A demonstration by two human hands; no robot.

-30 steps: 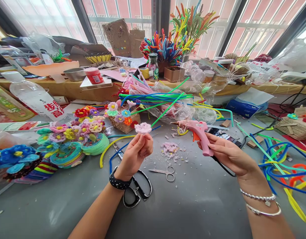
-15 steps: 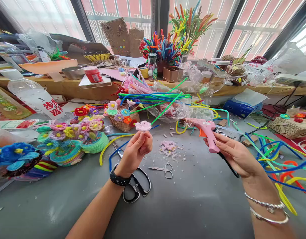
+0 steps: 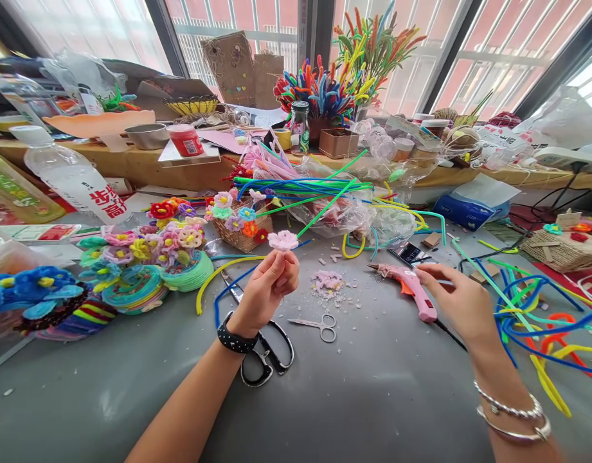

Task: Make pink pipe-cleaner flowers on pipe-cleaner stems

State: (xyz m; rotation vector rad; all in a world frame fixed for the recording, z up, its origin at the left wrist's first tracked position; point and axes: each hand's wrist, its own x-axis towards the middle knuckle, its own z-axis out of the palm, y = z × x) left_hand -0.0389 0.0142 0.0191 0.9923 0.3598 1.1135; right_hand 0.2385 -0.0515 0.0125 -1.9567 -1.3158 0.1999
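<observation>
"One pale pink flower (image 3: 283, 240) is shown near the centre; by what is it supported?"

"It is pinched between the thumb and fingers of the left hand (image 3: 267, 284) and is held above the grey table (image 3: 353, 411), its petals uppermost."

"And the right hand (image 3: 457, 305)?"

"It is opened, with the fingers loosely curved, beside the pink glue gun (image 3: 411, 290). Whether the gun is touched by the fingertips cannot be told. The gun's nozzle is directed to the left, towards the flower's side of the table."

"What is found between the hands?"

"A small heap of pink scraps (image 3: 328, 283) is seen, surrounded by pale crumbs. Below it, small metal scissors (image 3: 321, 326) are laid. Larger scissors (image 3: 280, 366) with black handles are partly hidden by the left hand and wrist."

"And farther out?"

"A woven basket (image 3: 231, 236) of coloured flowers is placed behind the left hand. Green and blue fuzzy stems (image 3: 319, 186) are heaped on clear plastic beyond the flower. A plastic bottle (image 3: 76, 177) is seen at far left; a blue tissue pack (image 3: 469, 209) is set at right."
</observation>
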